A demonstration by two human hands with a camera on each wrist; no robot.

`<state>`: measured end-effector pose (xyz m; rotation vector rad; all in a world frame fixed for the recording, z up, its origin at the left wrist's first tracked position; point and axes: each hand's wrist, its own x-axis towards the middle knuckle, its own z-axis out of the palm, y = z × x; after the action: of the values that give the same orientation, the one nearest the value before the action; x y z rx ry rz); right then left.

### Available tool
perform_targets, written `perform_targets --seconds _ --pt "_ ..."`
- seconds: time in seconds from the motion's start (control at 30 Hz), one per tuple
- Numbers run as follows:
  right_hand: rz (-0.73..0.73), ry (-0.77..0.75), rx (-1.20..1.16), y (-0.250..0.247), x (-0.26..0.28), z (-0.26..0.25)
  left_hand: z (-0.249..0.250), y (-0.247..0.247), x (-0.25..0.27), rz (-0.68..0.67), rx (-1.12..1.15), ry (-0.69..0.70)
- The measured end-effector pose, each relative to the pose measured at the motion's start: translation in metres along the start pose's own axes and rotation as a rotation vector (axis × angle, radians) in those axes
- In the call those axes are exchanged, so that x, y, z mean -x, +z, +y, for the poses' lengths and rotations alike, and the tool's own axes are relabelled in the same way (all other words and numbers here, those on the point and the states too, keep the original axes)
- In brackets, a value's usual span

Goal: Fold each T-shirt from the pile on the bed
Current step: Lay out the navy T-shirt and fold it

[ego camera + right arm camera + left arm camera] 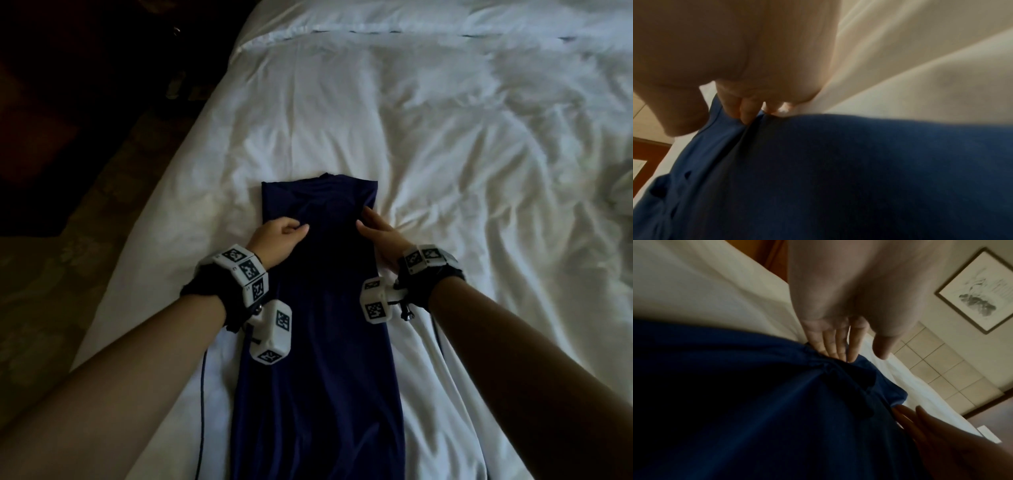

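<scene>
- The navy T-shirt (322, 308) lies flat on the white bed (445, 154), folded into a long narrow strip.
- The left hand (279, 240) rests on the shirt's left edge near the collar end, fingers straight, tips tucked at the edge.
- The right hand (380, 236) rests likewise on the shirt's right edge, fingers extended.

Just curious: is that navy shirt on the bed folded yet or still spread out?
Partly folded: the navy shirt lies as a long narrow strip with its sleeves tucked in.
</scene>
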<state>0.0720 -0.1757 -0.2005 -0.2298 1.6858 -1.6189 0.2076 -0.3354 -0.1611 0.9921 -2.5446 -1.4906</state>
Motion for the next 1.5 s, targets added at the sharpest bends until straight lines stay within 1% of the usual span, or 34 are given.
perform_targets --seconds 0.07,0.13,0.17,0.2,0.27,0.33,0.4,0.47,0.5,0.57,0.67,0.73,0.83,0.97,1.03,1.1,1.2,1.27,1.33,1.4,1.43,1.47,1.5 --pt "0.002 0.006 -0.013 -0.001 -0.002 0.002 -0.007 0.000 -0.003 0.089 0.080 0.022" --pt "0.051 -0.007 -0.008 -0.001 -0.004 0.003 -0.009 -0.004 -0.009 0.266 0.157 0.052" --pt "0.096 -0.030 0.000 -0.003 -0.007 0.003 -0.009 -0.007 -0.014 0.357 0.145 0.063" --pt "0.161 -0.055 0.025 -0.004 -0.009 0.002 -0.009 -0.011 -0.018 0.417 0.112 0.065" --pt "0.299 -0.114 0.075 -0.007 -0.014 0.000 -0.008 -0.018 -0.027 0.445 0.054 -0.025" --pt "0.368 -0.109 0.071 -0.012 -0.022 -0.005 -0.012 -0.025 -0.038 0.367 0.093 -0.148" --pt "0.355 -0.040 0.031 -0.014 -0.029 -0.012 -0.018 -0.031 -0.048 0.310 0.211 -0.207" --pt "0.311 0.023 -0.022 -0.014 -0.038 -0.018 -0.022 -0.035 -0.054 0.267 0.395 -0.242" --pt "0.293 0.032 -0.041 -0.013 -0.042 -0.022 -0.021 -0.035 -0.055 0.228 0.505 -0.256" --pt "0.295 0.058 -0.028 -0.010 -0.047 -0.027 -0.020 -0.035 -0.057 0.109 0.674 -0.298" --pt "0.281 0.132 -0.021 -0.006 -0.053 -0.036 -0.016 -0.038 -0.062 -0.057 0.760 -0.381" --pt "0.260 0.163 -0.023 -0.006 -0.057 -0.041 -0.012 -0.038 -0.064 -0.125 0.769 -0.409" --pt "0.288 0.120 -0.063 -0.002 -0.056 -0.048 -0.002 -0.039 -0.066 -0.097 0.762 -0.337" --pt "0.273 -0.015 -0.158 0.001 -0.039 -0.058 0.005 -0.047 -0.055 -0.016 0.741 -0.238" --pt "0.256 -0.067 -0.184 0.000 -0.025 -0.066 0.009 -0.053 -0.043 -0.023 0.716 -0.205" --pt "0.243 -0.088 -0.163 -0.001 -0.009 -0.072 0.012 -0.059 -0.030 -0.017 0.712 -0.156" --pt "0.267 -0.075 -0.093 -0.001 0.017 -0.078 0.015 -0.068 -0.003 0.019 0.694 -0.100" --pt "0.262 -0.091 -0.145 -0.003 0.036 -0.074 0.014 -0.069 0.016 0.020 0.654 -0.069" --pt "0.240 -0.094 -0.178 -0.004 0.060 -0.070 0.011 -0.069 0.035 0.030 0.565 -0.049" --pt "0.181 -0.058 -0.089 -0.005 0.080 -0.063 0.004 -0.068 0.056 0.023 0.473 -0.020" --pt "0.164 -0.057 0.029 -0.006 0.092 -0.054 0.000 -0.067 0.066 0.004 0.435 -0.004" --pt "0.145 0.013 0.029 -0.007 0.097 -0.039 -0.005 -0.066 0.076 -0.025 0.399 -0.001" --pt "0.140 0.037 0.106 -0.006 0.109 -0.027 -0.012 -0.065 0.084 -0.060 0.363 -0.005"
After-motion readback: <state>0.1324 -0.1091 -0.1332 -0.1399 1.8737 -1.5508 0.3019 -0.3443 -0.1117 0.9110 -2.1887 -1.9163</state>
